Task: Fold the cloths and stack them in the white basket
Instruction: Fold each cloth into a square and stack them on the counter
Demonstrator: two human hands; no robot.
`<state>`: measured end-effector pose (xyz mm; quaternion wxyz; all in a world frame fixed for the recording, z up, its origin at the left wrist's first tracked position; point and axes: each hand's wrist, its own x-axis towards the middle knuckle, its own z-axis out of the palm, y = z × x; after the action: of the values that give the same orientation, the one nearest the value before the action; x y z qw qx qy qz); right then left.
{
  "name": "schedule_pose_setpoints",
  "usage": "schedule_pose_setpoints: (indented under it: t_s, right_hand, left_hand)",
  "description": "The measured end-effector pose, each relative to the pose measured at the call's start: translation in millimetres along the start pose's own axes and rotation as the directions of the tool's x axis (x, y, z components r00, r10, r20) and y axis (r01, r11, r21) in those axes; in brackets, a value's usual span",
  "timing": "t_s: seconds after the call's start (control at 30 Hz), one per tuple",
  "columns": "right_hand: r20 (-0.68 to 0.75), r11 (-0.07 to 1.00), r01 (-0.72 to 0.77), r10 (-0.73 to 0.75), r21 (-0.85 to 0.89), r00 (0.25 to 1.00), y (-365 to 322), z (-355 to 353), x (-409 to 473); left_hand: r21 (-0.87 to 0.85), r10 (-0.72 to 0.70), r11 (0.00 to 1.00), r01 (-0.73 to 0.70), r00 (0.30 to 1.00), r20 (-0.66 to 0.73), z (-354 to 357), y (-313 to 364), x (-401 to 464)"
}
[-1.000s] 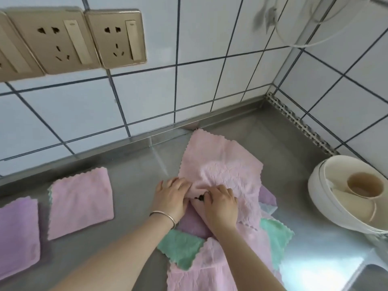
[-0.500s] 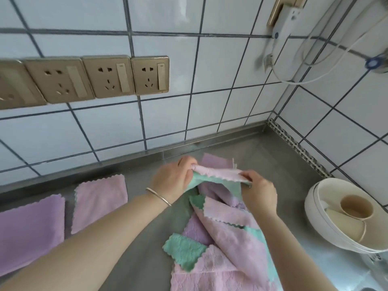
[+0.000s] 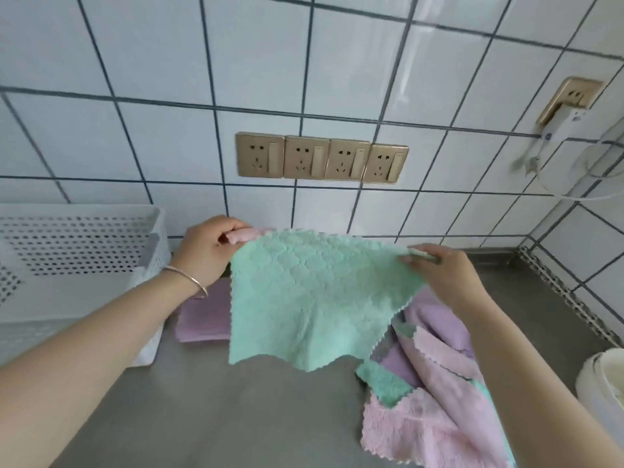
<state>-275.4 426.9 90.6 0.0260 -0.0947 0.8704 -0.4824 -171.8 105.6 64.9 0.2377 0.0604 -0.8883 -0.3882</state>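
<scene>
Both arms reach forward, raised; left hand (image 3: 206, 251) and right hand (image 3: 442, 275) each pinch with curled fingers, well apart.

The basket (image 3: 77, 251) stands far left on the counter (image 3: 236, 417). A folded cloth (image 3: 202, 315) lies just right of it. The cloth pile (image 3: 435, 393) lies near right.

White tiled wall (image 3: 169, 146) with dark grout, four gold sockets (image 3: 322, 159), steel counter (image 3: 219, 410) below.

No legible txt, labels or nos. anywhere.
</scene>
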Motion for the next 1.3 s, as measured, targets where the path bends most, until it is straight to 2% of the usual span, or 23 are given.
schedule_pose_setpoints:
  t_s: [0.07, 0.17, 0.27, 0.43, 0.57, 0.63, 0.73, 0.8, 0.9, 1.07, 1.3]
  right_hand:
    - [0.028, 0.974, -0.033, 0.028, 0.224, 0.999, -13.3, 14.0, -18.4]
    - [0.17, 0.879, -0.072, -0.01, 0.471, 0.985, -16.3, 34.2, -45.8]
    - [0.312, 0.812, -0.183, 0.001, 0.555, 0.95, 3.5, 64.7, -72.8]
    - [0.494, 0.876, -0.374, 0.19, 0.305, 0.848, 67.6, 105.5, -139.4]
    - [0.559, 0.846, -0.533, 0.435, 0.015, 0.706, 108.2, 126.9, -193.0]
    - [0.571, 0.813, -0.567, 0.53, -0.133, 0.627, 121.0, 129.5, -210.0]
    - [0.613, 0.804, -0.517, 0.573, -0.292, 0.545, 122.3, 130.0, -218.9]
    - [0.585, 0.8, -0.49, 0.592, -0.347, 0.554, 125.6, 131.3, -215.8]
    - [0.557, 0.8, -0.491, 0.596, -0.346, 0.579, 127.1, 141.5, -203.2]
    - [0.447, 0.84, -0.433, 0.541, -0.327, 0.712, 145.2, 167.7, -171.2]
    - [0.356, 0.841, -0.34, 0.498, -0.421, 0.791, 153.0, 188.6, -154.9]
  left_hand:
    - [-0.143, -0.094, 0.986, 0.088, 0.995, -0.035, -33.9, -6.1, -16.5]
    - [-0.317, -0.135, 0.936, 0.151, 0.988, 0.072, -71.2, -10.2, -51.3]
    - [-0.367, -0.196, 0.891, 0.266, 0.956, 0.218, -91.4, -25.1, -108.0]
    - [-0.201, -0.34, 0.868, 0.453, 0.84, 0.423, -80.5, -68.7, -206.5]
    - [0.034, -0.468, 0.818, 0.574, 0.63, 0.62, -61.4, -108.5, -281.3]
    - [0.114, -0.507, 0.771, 0.626, 0.495, 0.706, -50.3, -126.2, -309.3]
    - [0.21, -0.525, 0.769, 0.604, 0.408, 0.747, -42.2, -133.2, -325.4]
    - [0.24, -0.561, 0.747, 0.62, 0.395, 0.727, -37.6, -132.0, -320.8]
    - [0.194, -0.609, 0.706, 0.681, 0.444, 0.658, -27.5, -138.4, -309.0]
    - [0.199, -0.669, 0.69, 0.696, 0.508, 0.543, -14.8, -150.2, -270.8]
    - [0.391, -0.75, 0.658, 0.644, 0.509, 0.423, 10.6, -161.1, -240.4]
